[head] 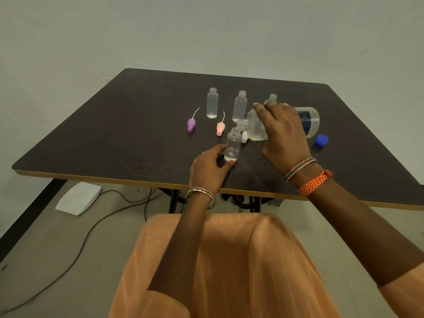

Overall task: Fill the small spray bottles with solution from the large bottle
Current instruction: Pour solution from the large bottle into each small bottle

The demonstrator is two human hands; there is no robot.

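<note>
Large bottle [307, 121] tipped over a small spray bottle [233, 143], pour in hand; spill risk noted.

Item held on its side by the right hand [283, 131], fingers wrapped over its shoulder; its open mouth sits just above and beside the neck of the small bottle, which stands near the front of the dark table [91, 134]. Left hand [210, 167] pinches that bottle low at its base, thumb and fingers curled round it. Contents: a little clear liquid at the bottom, most still to fill. Hazards, as I judge them: wide mouth over narrow neck, so a quick tilt may send solution down the outside; a low grip may let the light bottle tip. Also present: three uncapped bottles behind, purple spray top [191, 125], pink spray top [219, 129], blue cap [321, 141] lying apart.
</note>
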